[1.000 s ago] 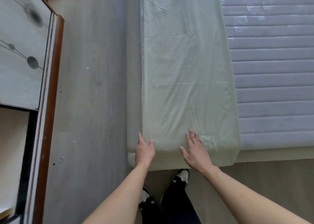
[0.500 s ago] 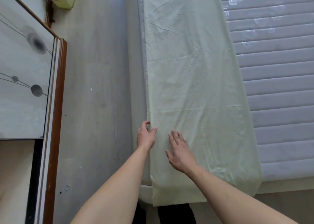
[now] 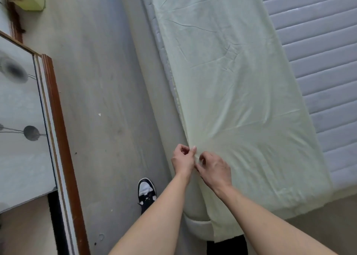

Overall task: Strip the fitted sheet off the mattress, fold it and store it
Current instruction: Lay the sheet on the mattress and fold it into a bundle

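Pale green fitted sheet folded into a long strip along the mattress, its left edge running just inside the mattress's left side, its near end hanging over the foot. Left hand and right hand side by side at that left edge, fingers curled, both pinching the cloth, creases fanning rightward from the pinch. Bare quilted mattress to the right of the strip. Open grey floor to the left, bounded by a wood-framed panel. Black-and-white shoe beside the bed.
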